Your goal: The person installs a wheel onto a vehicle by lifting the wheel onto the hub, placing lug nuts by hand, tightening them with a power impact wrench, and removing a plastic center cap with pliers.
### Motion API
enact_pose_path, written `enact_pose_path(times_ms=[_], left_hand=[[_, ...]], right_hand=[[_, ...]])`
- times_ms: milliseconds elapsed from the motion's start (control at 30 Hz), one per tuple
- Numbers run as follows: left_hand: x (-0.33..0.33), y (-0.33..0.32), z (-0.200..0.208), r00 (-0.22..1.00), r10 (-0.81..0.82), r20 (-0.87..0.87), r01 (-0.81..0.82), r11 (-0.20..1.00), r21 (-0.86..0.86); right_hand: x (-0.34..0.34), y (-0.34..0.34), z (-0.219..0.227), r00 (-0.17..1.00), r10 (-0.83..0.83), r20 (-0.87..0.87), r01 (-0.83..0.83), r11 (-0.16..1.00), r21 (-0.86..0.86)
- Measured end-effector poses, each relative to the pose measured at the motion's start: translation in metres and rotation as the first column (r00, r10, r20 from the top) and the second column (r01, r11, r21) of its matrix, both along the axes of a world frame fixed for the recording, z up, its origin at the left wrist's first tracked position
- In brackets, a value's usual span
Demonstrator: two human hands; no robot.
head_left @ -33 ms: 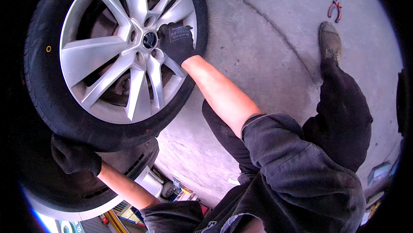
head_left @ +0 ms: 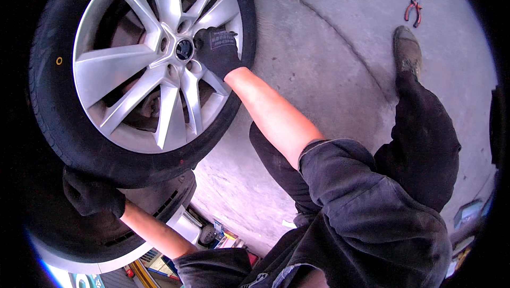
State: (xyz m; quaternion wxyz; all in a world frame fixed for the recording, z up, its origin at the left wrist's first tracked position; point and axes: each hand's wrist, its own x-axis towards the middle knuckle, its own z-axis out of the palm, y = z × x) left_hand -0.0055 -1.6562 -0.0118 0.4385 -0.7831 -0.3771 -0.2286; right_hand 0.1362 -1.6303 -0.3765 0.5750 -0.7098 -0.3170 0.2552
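1. Wheel [head_left: 135,57]: upper left of the frame.
2. Right hand [head_left: 218,51]: curled beside the cap [head_left: 184,49] — cannot tell if gripping.
3. Left hand [head_left: 93,192]: lower left, at the tyre's [head_left: 133,171] edge — grip hidden, cannot tell.
4. Pliers [head_left: 414,10]: upper right.

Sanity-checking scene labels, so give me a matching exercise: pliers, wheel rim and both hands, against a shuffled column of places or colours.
1. pliers
2. wheel rim
3. right hand
4. left hand

A. silver
B. gloved, at the lower edge of the tyre in the picture
C. on the floor, with red on the handles
D. gloved, beside the centre cap

Pairs: 1-C; 2-A; 3-D; 4-B
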Motion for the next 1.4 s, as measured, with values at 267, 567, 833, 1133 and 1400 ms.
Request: enact_pose_path(times_ms=[267,567,833,1133,1400], left_hand=[[-0.013,0.011,0.001,0.962,0.011,-0.272,0.02,0.994,0.111],[-0.012,0.008,0.008,0.908,0.04,-0.417,0.037,0.984,0.174],[-0.012,0.009,0.009,0.855,0.101,-0.508,0.034,0.968,0.249],[-0.009,0.01,0.013,0.825,0.047,-0.563,0.115,0.962,0.249],[-0.007,0.004,0.013,0.852,0.039,-0.522,0.062,0.983,0.174]], right_hand=[[0.02,-0.016,-0.016,0.995,0.023,0.095,-0.03,0.997,0.073],[0.008,-0.011,-0.014,0.999,-0.01,0.048,0.005,0.996,0.089],[0.017,-0.005,-0.026,0.975,0.212,0.073,-0.215,0.976,0.036],[0.05,0.012,-0.05,0.974,0.151,0.167,-0.191,0.947,0.259],[0.042,0.006,-0.045,0.975,0.222,0.028,-0.223,0.954,0.2]])
